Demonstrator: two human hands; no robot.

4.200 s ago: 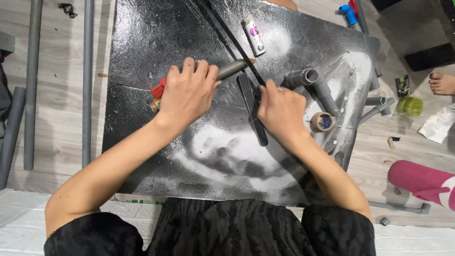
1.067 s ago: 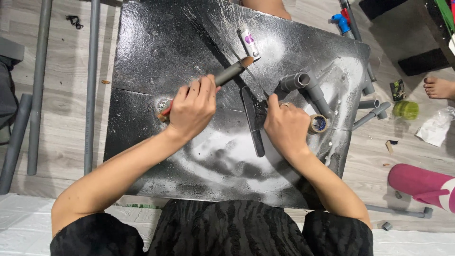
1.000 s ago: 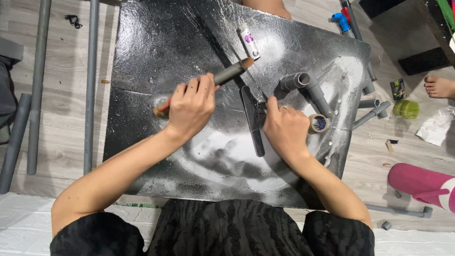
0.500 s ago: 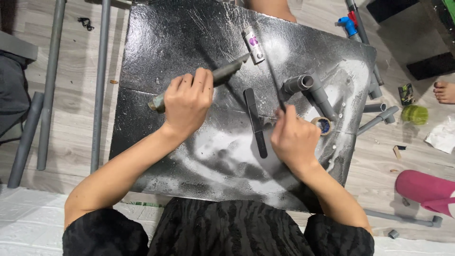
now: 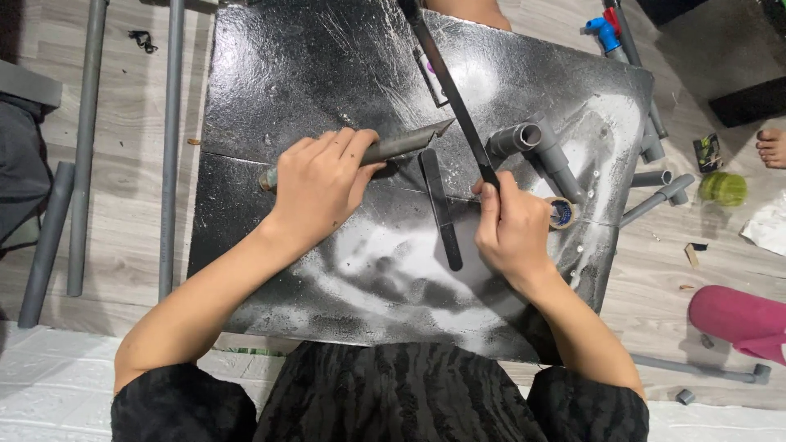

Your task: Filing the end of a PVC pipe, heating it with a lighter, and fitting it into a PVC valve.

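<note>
The left hand (image 5: pixel 321 182) is clenched around a short grey plastic pipe (image 5: pixel 401 146), pressing it flat against the black, dust-streaked work board (image 5: pixel 286 74) near the board's middle. The grip sits behind the pipe's slanted, pointed end, which seems meant to leave that end free while keeping the pipe from rolling. The right hand (image 5: pixel 514 231) is wrapped around the near end of a long, thin black saw blade (image 5: pixel 449 78), which runs from the fist up toward the board's far edge and passes just beside the pipe's tip; whether the blade touches the tip is hard to tell. A flat black strip (image 5: pixel 440 209) lies on the board between the two hands.

Toward the board's right edge rest a grey pipe tee fitting (image 5: pixel 536 146) and, just beside the right hand, a small roll of tape (image 5: pixel 562 213). A small white tube (image 5: pixel 431 75) lies partly hidden under the blade near the far edge. Long grey pipes (image 5: pixel 170 147) lie on the wooden floor along the board's left side, and a green round object (image 5: pixel 724 187) sits on the floor well off the right side, near another person's bare foot (image 5: pixel 771 147).
</note>
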